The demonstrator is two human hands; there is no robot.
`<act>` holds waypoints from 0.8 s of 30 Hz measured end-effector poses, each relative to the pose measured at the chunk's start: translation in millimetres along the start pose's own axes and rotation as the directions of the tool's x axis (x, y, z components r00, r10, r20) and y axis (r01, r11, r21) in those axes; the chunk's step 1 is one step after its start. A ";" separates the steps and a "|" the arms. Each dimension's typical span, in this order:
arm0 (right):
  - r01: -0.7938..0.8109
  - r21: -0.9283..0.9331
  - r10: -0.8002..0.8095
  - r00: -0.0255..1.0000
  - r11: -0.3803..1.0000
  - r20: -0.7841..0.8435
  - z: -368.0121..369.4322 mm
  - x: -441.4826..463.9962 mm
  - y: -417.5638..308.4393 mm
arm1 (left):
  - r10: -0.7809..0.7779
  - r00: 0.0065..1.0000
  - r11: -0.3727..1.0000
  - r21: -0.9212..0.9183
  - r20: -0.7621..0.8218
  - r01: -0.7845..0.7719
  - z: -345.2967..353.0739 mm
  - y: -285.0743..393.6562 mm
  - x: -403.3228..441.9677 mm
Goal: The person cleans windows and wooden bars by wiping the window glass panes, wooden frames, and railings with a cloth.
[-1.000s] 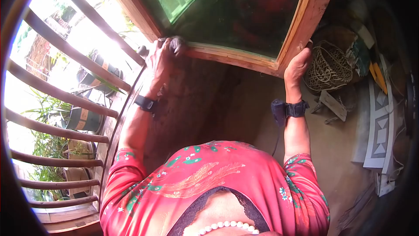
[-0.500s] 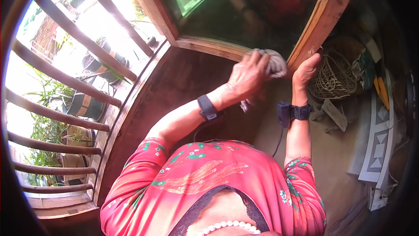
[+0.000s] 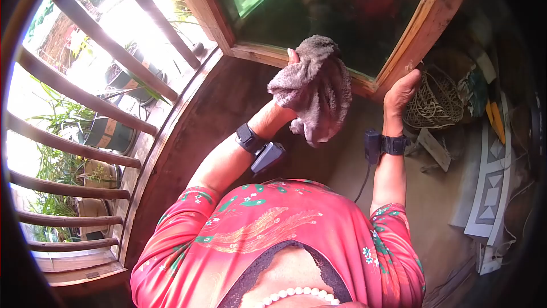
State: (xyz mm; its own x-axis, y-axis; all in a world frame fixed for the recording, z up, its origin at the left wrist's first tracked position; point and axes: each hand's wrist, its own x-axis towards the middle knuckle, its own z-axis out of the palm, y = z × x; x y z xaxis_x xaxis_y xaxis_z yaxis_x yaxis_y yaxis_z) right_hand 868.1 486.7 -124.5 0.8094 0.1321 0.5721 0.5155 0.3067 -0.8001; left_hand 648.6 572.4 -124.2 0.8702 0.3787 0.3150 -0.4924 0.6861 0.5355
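A crumpled grey-brown cloth [image 3: 319, 88] is in my left hand [image 3: 282, 112]; it covers most of the palm and fingers and hangs down, with one fingertip showing at its upper left. Behind the cloth is the lower rail of a wooden frame [image 3: 259, 54] that surrounds a dark, reflective glass pane [image 3: 347, 29]. At the frame's lower right corner, my right hand [image 3: 402, 90] grips the outer edge, its fingers partly hidden by the wood.
Curved wooden bars [image 3: 85, 140] run along the left, with potted plants [image 3: 108, 131] beyond them. To the right are a woven basket [image 3: 436, 103], a small wooden piece [image 3: 434, 148] and a white patterned panel [image 3: 489, 194]. A yellow object [image 3: 494, 119] lies near the panel.
My left hand has moved from the frame's lower left corner across the lower rail, then back left a little and turned, so the cloth now hangs open. My right hand stays on the frame.
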 end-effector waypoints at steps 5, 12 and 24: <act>0.007 -0.004 -0.007 0.999 1.000 0.033 -3.0 -1.9 -2.9 | 0.009 0.997 0.993 -0.120 -0.072 -0.018 4.4 5.0 -9.1; 0.287 0.020 -0.286 0.957 0.958 -0.037 -26.5 -33.8 -45.1 | 0.039 0.944 0.999 0.013 -0.328 -0.037 1.4 11.6 -18.7; -0.627 0.341 0.224 0.647 0.700 0.729 -1.2 -115.7 -73.5 | 0.019 0.925 0.733 0.635 -0.378 0.244 25.3 37.0 -56.1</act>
State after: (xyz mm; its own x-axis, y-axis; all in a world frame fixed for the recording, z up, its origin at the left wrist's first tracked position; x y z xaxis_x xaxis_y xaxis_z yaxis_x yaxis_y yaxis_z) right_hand 736.8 447.7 -132.1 0.4339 0.8414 0.3222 -0.2424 0.4534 -0.8577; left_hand 581.2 560.9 -102.2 0.8010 0.5986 0.0053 -0.1566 0.2010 0.9670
